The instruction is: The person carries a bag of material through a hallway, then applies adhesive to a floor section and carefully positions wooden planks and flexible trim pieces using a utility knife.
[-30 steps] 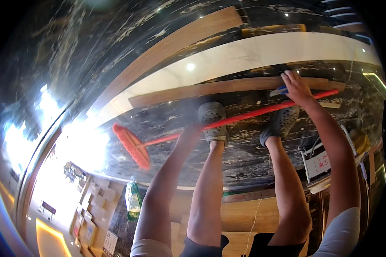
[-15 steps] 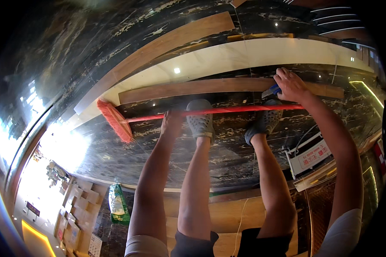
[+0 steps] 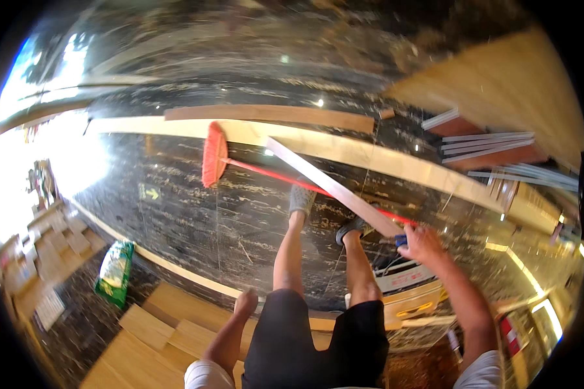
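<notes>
My right hand (image 3: 427,246) is closed around a blue-handled knife (image 3: 401,240). The near end of a long wooden plank (image 3: 340,191) meets the same fingers. The plank slants away to the far left and crosses over the red handle of a broom (image 3: 215,155). Pink-red bristles of the broom rest on the dark floor at the left. Close to my right fingers, the broom handle's near end passes out of sight. My left hand (image 3: 245,303) hangs low beside my left thigh, away from the broom; its fingers look curled, with nothing visible in them.
Beyond the broom, a long cream strip (image 3: 409,163) crosses the dark marbled floor, with another brown plank (image 3: 272,117) alongside. White-edged boards (image 3: 490,142) lie far right. A green-and-white bag (image 3: 115,272) and stacked planks (image 3: 156,330) are near left. A white-framed tool (image 3: 402,277) sits near right.
My left hand has let go of the broom handle and drawn back toward me. The near plank has swung from lying crosswise to a slant, its end at my right hand. The view has shifted.
</notes>
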The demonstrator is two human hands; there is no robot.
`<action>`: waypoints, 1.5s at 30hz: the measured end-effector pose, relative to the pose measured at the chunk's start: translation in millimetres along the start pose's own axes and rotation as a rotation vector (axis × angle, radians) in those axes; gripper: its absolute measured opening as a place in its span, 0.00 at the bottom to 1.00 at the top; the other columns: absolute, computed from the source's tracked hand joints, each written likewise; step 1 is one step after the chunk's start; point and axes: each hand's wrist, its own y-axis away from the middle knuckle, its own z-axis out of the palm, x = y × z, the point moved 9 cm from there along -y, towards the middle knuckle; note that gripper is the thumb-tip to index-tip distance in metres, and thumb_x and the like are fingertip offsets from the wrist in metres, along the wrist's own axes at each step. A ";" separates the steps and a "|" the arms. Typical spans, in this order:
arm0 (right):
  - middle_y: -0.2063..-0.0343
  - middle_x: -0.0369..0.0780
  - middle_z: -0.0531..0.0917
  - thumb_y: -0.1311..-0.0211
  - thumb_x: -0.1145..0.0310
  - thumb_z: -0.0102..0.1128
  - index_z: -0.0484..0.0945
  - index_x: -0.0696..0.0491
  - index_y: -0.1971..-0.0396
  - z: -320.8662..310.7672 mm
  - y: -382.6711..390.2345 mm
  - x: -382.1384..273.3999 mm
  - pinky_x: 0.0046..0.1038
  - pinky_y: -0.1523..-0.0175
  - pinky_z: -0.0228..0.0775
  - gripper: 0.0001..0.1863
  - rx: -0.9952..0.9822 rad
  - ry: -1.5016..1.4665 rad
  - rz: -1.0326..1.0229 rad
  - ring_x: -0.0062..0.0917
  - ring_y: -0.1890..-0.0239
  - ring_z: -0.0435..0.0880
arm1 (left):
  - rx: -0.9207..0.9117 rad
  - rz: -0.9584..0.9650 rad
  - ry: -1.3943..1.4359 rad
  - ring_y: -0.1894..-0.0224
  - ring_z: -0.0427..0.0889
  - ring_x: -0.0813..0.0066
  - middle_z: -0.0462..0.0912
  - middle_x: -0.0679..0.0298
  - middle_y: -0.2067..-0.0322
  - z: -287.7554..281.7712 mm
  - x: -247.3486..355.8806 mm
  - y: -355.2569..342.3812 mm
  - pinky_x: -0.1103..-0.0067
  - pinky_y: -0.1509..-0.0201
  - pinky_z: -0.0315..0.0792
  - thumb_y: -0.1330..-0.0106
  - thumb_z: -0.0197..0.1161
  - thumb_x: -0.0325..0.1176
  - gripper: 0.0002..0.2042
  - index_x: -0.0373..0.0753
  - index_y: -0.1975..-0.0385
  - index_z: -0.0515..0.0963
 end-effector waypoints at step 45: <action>0.63 0.51 0.86 0.73 0.45 0.83 0.84 0.64 0.65 -249.6 -255.7 -895.7 0.35 0.57 0.79 0.40 -0.061 0.041 0.229 0.37 0.63 0.88 | 0.344 -0.241 1.904 0.68 0.85 0.68 0.85 0.56 0.64 -303.9 -705.7 86.5 0.75 0.71 0.80 0.32 0.57 0.29 0.13 0.32 0.51 0.77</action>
